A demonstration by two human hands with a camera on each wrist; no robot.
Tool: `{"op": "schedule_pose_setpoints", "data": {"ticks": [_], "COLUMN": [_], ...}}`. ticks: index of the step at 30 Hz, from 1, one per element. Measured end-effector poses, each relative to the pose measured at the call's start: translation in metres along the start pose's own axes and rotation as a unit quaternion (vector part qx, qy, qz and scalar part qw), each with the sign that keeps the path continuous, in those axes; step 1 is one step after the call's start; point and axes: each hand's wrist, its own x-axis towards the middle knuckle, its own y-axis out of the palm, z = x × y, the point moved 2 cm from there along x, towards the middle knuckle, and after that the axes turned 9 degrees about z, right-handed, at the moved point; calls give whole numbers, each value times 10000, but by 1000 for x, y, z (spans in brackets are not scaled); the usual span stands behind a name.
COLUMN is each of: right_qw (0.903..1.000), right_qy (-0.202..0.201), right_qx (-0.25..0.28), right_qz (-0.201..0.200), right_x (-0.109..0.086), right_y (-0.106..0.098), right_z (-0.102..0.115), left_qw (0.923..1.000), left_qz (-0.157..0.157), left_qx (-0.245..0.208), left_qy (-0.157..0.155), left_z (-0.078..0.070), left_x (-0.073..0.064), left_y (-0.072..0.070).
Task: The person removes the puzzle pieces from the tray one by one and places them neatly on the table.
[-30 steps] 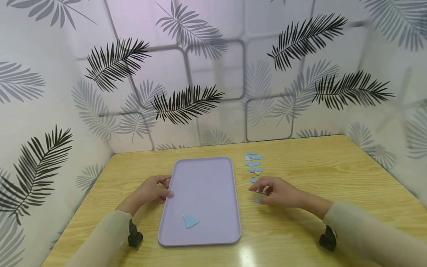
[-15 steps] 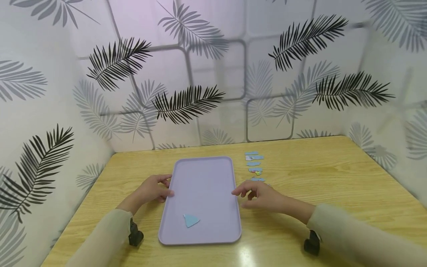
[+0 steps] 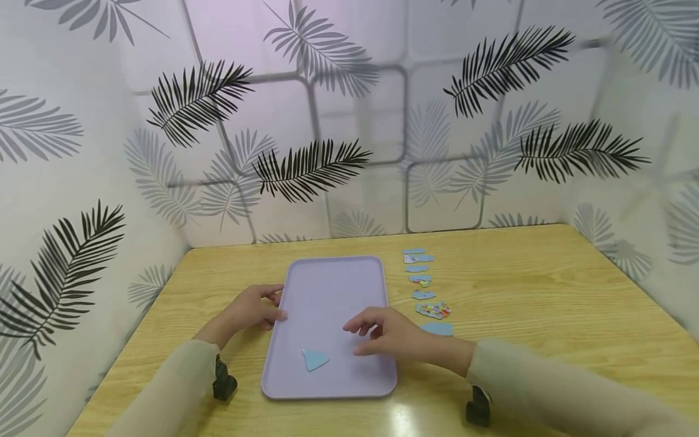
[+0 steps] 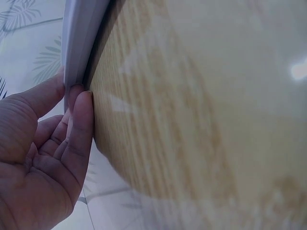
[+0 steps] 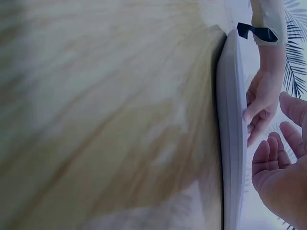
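Note:
My left hand [image 3: 252, 312] holds the left rim of a lilac tray [image 3: 322, 291]. In the left wrist view, the thumb lies over the tray's rim [image 4: 84, 38] and the fingertips are against its side. A light blue, roughly triangular flat piece [image 3: 315, 359] lies in the tray's near part. Over the tray's right side hovers my right hand [image 3: 390, 337], fingers loosely bent and thumb apart, with nothing visible between them. The right wrist view shows this hand [image 5: 283, 182] just above the tray's side wall [image 5: 232, 143].
Right of the tray, several flat cut pieces lie in a column on the wooden table [image 3: 519, 285]. One has a colourful print [image 3: 435, 310], and a plain blue one [image 3: 438, 329] lies nearest, partly behind the right forearm. A leaf-patterned backdrop [image 3: 349, 200] stands behind and at both sides.
My right hand has moved left from the column of pieces, across the tray's right rim, to above the tray. The nearer pieces are uncovered. My left hand stays at the rim.

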Motion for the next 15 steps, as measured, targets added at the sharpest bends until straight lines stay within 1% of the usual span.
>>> {"op": "schedule_pose_setpoints", "data": {"ticks": [3, 7, 15], "right_qw": [9998, 9996, 9979], "right_qy": [178, 280, 517], "right_qx": [18, 23, -288], "right_qz": [-46, -102, -255], "right_x": [6, 14, 24], "right_y": [9, 20, 38], "right_z": [1, 1, 11], "left_qw": [10000, 10000, 10000], "left_qz": [-14, -26, -17], "left_qx": [29, 63, 73], "left_qy": [-16, -33, 18], "left_z": [0, 0, -3], "left_x": [0, 0, -2], "left_y": [0, 1, 0]}}
